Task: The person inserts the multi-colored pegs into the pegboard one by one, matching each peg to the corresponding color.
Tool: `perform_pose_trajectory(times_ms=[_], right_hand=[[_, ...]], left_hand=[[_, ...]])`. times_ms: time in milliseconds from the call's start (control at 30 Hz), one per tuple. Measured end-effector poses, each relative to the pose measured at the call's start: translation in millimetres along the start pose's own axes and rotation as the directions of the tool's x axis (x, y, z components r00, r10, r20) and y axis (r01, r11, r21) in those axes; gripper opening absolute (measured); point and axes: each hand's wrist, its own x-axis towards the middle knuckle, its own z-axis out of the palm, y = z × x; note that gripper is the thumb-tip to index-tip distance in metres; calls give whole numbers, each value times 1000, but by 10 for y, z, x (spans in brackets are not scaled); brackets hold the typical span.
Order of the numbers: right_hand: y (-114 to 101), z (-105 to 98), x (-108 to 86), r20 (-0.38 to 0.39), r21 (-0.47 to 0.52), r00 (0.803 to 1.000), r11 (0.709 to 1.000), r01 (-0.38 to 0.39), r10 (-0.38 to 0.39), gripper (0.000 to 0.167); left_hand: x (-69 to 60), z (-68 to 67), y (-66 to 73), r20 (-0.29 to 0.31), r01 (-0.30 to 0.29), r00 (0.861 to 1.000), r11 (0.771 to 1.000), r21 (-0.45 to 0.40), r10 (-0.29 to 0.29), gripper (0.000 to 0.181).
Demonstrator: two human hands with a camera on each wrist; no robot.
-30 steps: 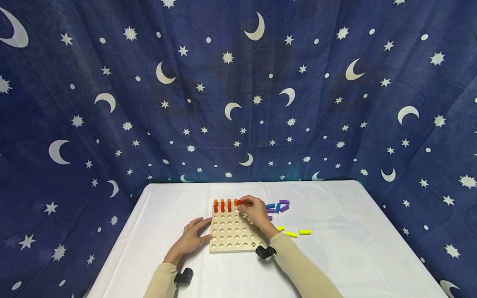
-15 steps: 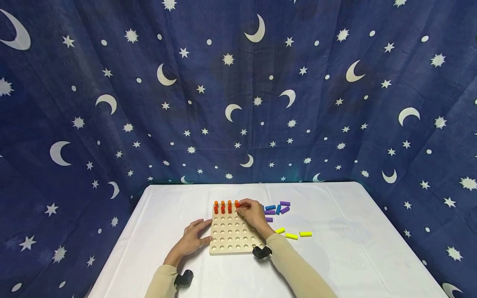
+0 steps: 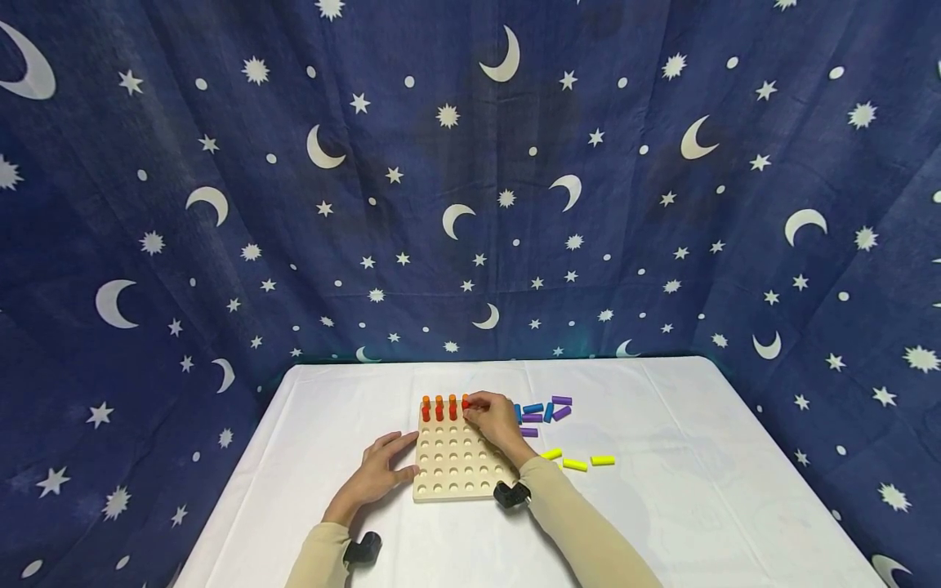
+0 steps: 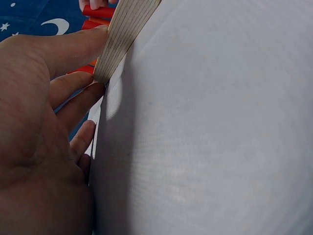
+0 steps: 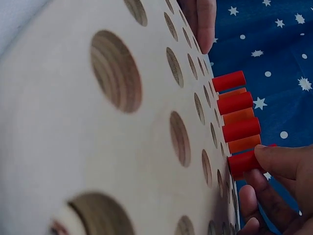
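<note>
A pale wooden pegboard [image 3: 445, 479] with rows of round holes lies on the table. My right hand [image 3: 498, 423] pinches a red peg [image 5: 242, 163] between thumb and fingers, upright at the fourth place of the second row. In the right wrist view its lower end meets the board; how deep it sits I cannot tell. Several orange pegs [image 3: 439, 399] stand in the far row, with red pegs [image 3: 439, 414] in front. My left hand [image 3: 373, 474] touches the board's left edge, thumb and fingers spread; the left wrist view shows fingertips against the board's side [image 4: 122, 34].
Right of the board lie loose purple pegs [image 3: 562, 400], blue pegs [image 3: 532, 408] and yellow pegs [image 3: 575, 465]. The white-covered table [image 3: 676, 490] ends at a dark blue curtain [image 3: 412, 245] with moons and stars.
My right hand has moved slightly left and down with the red peg, bringing it in line with the other red pegs. The left hand stays at the board's edge.
</note>
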Motion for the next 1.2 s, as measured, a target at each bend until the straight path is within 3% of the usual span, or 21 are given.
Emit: perform_pose_trajectory(times_ms=[233,467,633,867,1200], right_hand=[[20,18,4,-11,-7,1000,1000,16,-16,17],[52,10,-17,-18,-51,996,995,84,-85,15],[13,-28,-25,33,-48,999,999,-3,4,16],[-107,-156,-61,63,-31,998,999,-25,27,19],[-384,-429,-188,29,-23,998,998,56,-55,16]], left_hand=[[6,8,-7,-1,-2,1000,1000,4,2,63],[11,5,-8,-3,-8,1000,1000,-9,8,63],[12,9,-20,-1,-11,1000,1000,-5,11,63],[14,6,-25,-2,-9,1000,1000,-1,9,63],[6,-3,-8,3,-1,1000,1000,0,1,63]])
